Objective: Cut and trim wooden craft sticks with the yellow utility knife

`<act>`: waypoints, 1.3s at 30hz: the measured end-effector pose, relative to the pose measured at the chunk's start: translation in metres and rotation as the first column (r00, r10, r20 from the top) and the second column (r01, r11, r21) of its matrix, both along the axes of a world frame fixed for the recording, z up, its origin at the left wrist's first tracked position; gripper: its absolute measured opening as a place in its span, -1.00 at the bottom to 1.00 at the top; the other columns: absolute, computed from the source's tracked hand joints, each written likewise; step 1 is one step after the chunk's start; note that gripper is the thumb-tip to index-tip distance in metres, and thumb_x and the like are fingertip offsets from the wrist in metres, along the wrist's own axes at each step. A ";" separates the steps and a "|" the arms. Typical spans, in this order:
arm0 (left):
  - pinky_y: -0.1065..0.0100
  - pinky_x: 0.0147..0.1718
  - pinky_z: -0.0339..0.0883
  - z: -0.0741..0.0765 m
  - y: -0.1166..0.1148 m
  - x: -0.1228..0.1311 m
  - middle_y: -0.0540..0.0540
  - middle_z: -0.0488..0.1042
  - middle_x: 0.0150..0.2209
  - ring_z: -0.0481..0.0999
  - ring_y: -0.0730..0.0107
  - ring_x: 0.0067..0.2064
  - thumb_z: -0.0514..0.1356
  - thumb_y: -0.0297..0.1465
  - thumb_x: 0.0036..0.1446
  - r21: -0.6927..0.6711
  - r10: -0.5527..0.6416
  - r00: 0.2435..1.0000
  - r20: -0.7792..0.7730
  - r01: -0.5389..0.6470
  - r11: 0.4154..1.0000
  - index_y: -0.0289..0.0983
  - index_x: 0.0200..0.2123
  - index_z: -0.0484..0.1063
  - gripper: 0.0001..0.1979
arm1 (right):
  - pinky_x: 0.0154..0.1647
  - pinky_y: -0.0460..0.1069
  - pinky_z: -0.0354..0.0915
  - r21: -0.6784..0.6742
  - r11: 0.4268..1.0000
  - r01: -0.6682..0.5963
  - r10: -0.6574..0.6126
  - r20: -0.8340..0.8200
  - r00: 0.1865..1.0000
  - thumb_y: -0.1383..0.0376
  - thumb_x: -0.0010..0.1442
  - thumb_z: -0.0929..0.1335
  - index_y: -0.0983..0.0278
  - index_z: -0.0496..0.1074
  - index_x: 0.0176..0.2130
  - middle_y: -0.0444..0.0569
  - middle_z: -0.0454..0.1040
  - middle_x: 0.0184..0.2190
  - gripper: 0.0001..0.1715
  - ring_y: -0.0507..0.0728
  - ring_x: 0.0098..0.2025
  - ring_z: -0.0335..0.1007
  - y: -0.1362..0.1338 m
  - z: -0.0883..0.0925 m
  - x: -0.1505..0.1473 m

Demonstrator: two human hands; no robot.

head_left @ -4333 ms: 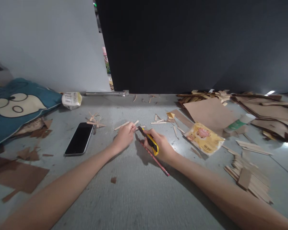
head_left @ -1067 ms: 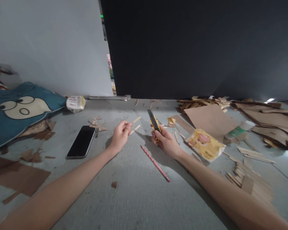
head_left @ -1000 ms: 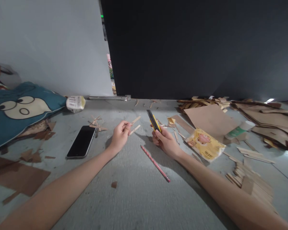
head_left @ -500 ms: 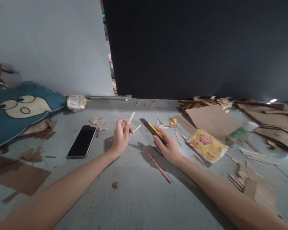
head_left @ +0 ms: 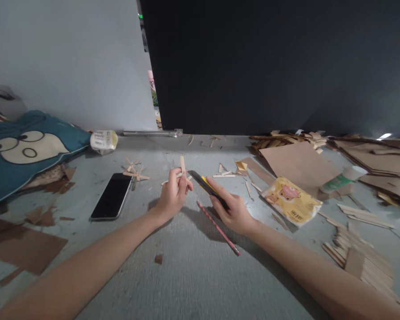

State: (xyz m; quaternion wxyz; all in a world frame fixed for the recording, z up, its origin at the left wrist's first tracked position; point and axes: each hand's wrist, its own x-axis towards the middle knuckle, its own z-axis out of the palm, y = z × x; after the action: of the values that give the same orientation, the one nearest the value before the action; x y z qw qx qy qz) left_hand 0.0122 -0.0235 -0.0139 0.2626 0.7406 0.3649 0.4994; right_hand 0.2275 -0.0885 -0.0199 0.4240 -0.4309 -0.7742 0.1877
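Pinched upright in my left hand [head_left: 173, 194] is a pale wooden craft stick [head_left: 182, 164]. Part of another pale stick [head_left: 166, 182] shows behind that hand; whether the hand holds it I cannot tell. My right hand [head_left: 231, 209] is wrapped round a black and yellow utility knife [head_left: 209, 186], the index finger laid along its top. The knife's dark blade points left, its tip close to the craft stick; whether they touch is unclear. Below the right hand, a pink pencil [head_left: 218, 229] lies slanting on the grey table [head_left: 193, 280].
A phone [head_left: 111, 196] lies left, beside small joined sticks [head_left: 136, 172]. Rightward are stick offcuts [head_left: 225, 173], a yellow packet [head_left: 291, 200], brown cardboard [head_left: 296, 164], a glue stick [head_left: 342, 179] and piled craft sticks [head_left: 363, 258]. A blue cushion [head_left: 36, 146] sits far left.
My left hand has turned, bringing the craft stick more upright and slightly right. The knife has moved left and a little down, its blade now close to the stick.
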 end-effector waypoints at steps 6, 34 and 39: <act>0.34 -0.39 0.32 -0.002 0.000 0.001 0.04 0.55 -0.44 0.52 0.40 -0.43 -0.02 -0.13 0.52 -0.008 -0.032 0.999 0.011 0.032 0.999 -0.19 0.09 0.18 -0.71 | -0.43 -0.07 0.33 0.011 1.000 -0.018 0.018 0.011 1.000 0.25 0.46 0.25 0.21 0.27 0.45 -0.06 0.55 -0.37 -0.37 0.04 -0.54 0.25 -0.001 0.003 -0.002; 0.32 -0.28 0.36 -0.005 0.004 -0.004 -0.05 0.59 -0.31 0.57 0.34 -0.34 -0.02 -0.35 0.48 -0.003 0.017 0.961 -0.275 -0.018 1.000 -0.22 0.21 0.30 -0.68 | -0.59 -0.08 0.15 -0.035 0.991 0.129 -0.124 0.117 0.985 0.23 0.42 0.25 0.34 0.29 0.44 -0.20 0.34 -0.68 -0.32 0.05 -0.70 0.19 -0.013 -0.002 -0.013; 0.34 -0.33 0.33 -0.003 0.004 -0.004 -0.02 0.56 -0.35 0.48 0.39 -0.43 -0.05 -0.31 0.50 -0.056 -0.057 0.965 -0.255 0.044 0.997 -0.24 0.22 0.29 -0.67 | -0.62 -0.08 0.12 -0.097 0.989 0.113 -0.108 0.053 0.993 0.24 0.41 0.26 0.37 0.33 0.42 -0.23 0.29 -0.71 -0.33 0.02 -0.73 0.14 -0.014 0.003 -0.014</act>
State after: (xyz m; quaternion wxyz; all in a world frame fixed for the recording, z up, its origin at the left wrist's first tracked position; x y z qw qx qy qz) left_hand 0.0081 -0.0192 -0.0166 0.2439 0.8014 0.3891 0.3833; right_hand 0.2131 -0.1022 -0.0165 0.3933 -0.4982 -0.7485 0.1920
